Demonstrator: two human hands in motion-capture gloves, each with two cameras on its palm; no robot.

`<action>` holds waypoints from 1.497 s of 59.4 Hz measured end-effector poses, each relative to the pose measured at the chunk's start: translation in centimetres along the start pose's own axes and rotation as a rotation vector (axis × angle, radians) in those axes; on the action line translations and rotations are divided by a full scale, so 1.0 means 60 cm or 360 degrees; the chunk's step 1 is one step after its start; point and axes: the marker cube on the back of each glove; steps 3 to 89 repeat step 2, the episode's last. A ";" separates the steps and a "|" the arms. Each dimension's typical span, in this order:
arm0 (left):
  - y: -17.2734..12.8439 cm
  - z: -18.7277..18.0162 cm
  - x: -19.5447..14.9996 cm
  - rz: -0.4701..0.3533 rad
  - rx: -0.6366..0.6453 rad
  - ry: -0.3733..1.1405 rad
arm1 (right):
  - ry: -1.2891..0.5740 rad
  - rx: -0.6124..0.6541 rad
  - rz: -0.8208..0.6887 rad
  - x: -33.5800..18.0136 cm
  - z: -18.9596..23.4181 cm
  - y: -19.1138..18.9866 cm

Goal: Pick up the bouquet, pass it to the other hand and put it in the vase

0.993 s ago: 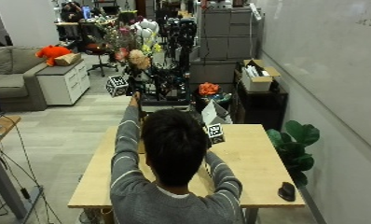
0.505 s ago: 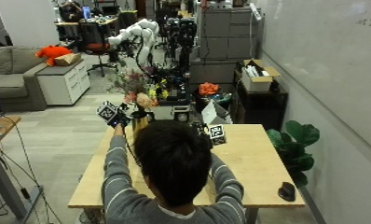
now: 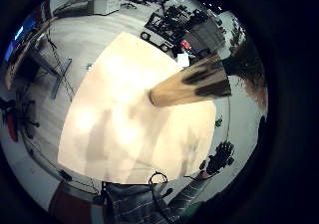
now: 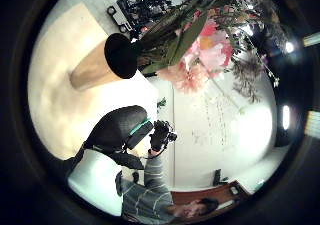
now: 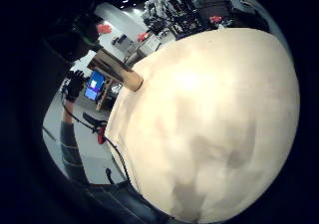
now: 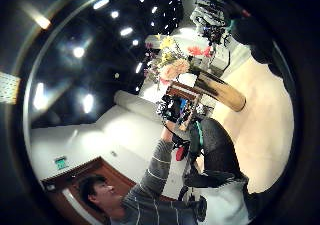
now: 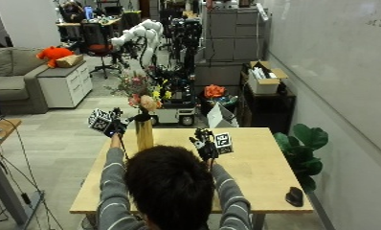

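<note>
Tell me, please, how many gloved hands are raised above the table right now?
2. The left hand is up beside the vase holding the bouquet, at the table's far left. The right hand is raised over the table's middle, holding nothing.

The outside camera sits above and behind my head, looking forward and down across the surface (image 7: pixel 261 158) toward the room beyond; the vase (image 7: pixel 143 134) stands left of centre in that frame. The left little-finger palm camera looks down from well above the surface (image 3: pixel 124 129), the vase (image 3: pixel 192 87) jutting toward it. The left thumb-side camera sits nearer the vase (image 4: pixel 95 67) and the bouquet (image 4: pixel 200 50), facing partly back at me. Both right palm cameras share that vase (image 5: pixel 114 69) (image 6: pixel 220 90); the little-finger one lies close over the surface (image 5: pixel 214 124).
</note>
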 end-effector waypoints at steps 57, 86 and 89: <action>0.020 -0.002 0.011 -0.0194 0.0083 -0.0096 | -0.0094 -0.0049 0.0081 -0.011 0.005 0.013; 0.020 -0.002 0.011 -0.0194 0.0083 -0.0096 | -0.0094 -0.0049 0.0081 -0.011 0.005 0.013; 0.020 -0.002 0.011 -0.0194 0.0083 -0.0096 | -0.0094 -0.0049 0.0081 -0.011 0.005 0.013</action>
